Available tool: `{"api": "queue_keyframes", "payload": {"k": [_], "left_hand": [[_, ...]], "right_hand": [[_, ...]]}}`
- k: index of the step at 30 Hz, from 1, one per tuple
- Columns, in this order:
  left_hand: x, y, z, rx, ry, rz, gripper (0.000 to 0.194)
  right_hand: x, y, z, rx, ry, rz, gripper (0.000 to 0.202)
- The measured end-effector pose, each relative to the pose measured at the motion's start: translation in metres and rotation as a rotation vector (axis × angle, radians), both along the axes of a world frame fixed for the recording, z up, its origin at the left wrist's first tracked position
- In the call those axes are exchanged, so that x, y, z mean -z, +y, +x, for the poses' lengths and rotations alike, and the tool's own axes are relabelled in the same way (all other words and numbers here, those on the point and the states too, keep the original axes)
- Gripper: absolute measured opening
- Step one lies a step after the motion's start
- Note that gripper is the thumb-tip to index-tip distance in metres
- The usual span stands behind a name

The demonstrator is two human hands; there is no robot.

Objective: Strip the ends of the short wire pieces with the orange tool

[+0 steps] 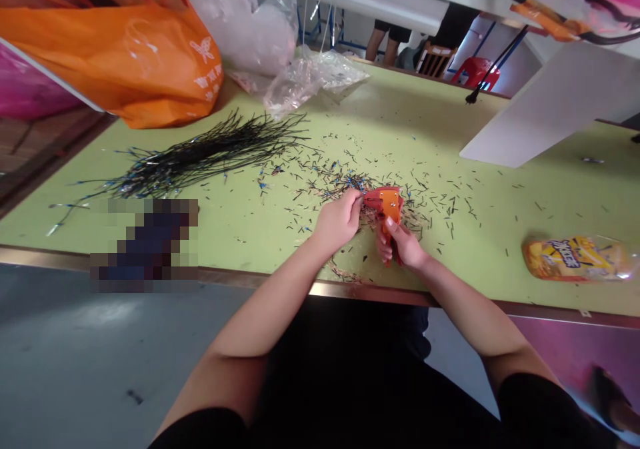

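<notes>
Over the middle of the table, my right hand (403,244) is wrapped round the handles of an orange and red wire stripper (390,201). Its red head points left, towards my left hand (344,217). The fingers of that hand are pinched together right at the tool's jaws; anything between them is too small to make out. Beneath and around both hands lies a scatter of short black and blue wire offcuts (327,184). To the left, a long bundle of black wires (210,148) rests on the table, with blue and bare silvery tips at its near end.
An orange bag (165,62) and clear plastic bags (305,79) sit at the back left of the green table (250,229). A yellow-labelled bottle (575,258) lies at the right. A white panel (535,109) slants down behind. A blurred-out dark object (150,242) is at the front left edge.
</notes>
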State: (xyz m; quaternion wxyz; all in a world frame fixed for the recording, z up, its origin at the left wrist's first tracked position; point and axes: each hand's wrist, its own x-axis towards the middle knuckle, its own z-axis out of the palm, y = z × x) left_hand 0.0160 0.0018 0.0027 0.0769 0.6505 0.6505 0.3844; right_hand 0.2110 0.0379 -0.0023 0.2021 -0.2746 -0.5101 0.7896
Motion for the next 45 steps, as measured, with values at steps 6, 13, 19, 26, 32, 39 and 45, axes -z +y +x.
{"api": "queue_keyframes", "payload": {"k": [6, 13, 19, 26, 32, 39, 45], "left_hand": [[-0.002, -0.001, -0.001, -0.016, -0.042, 0.072, 0.029], [-0.001, 0.002, -0.013, -0.142, -0.185, 0.160, 0.026], [-0.001, 0.000, -0.002, -0.093, -0.077, 0.156, 0.022], [0.004, -0.003, 0.012, -0.013, 0.115, 0.277, 0.022], [0.005, -0.006, 0.017, 0.015, 0.229, 0.299, 0.021], [-0.001, -0.009, 0.019, 0.029, 0.214, 0.297, 0.022], [-0.004, -0.010, 0.021, 0.022, 0.282, 0.419, 0.018]], "right_hand": [[0.000, 0.008, -0.004, 0.096, 0.076, 0.039, 0.059], [-0.018, 0.043, 0.024, 0.570, 0.300, 0.095, 0.033], [-0.007, 0.021, 0.011, 0.297, 0.135, 0.177, 0.042], [0.008, 0.006, -0.005, 0.151, 0.038, 0.178, 0.053], [0.019, 0.007, -0.007, 0.234, 0.040, 0.120, 0.060], [0.028, 0.009, -0.007, 0.267, 0.036, 0.129, 0.068], [0.036, 0.011, -0.004, 0.288, 0.035, 0.144, 0.071]]}}
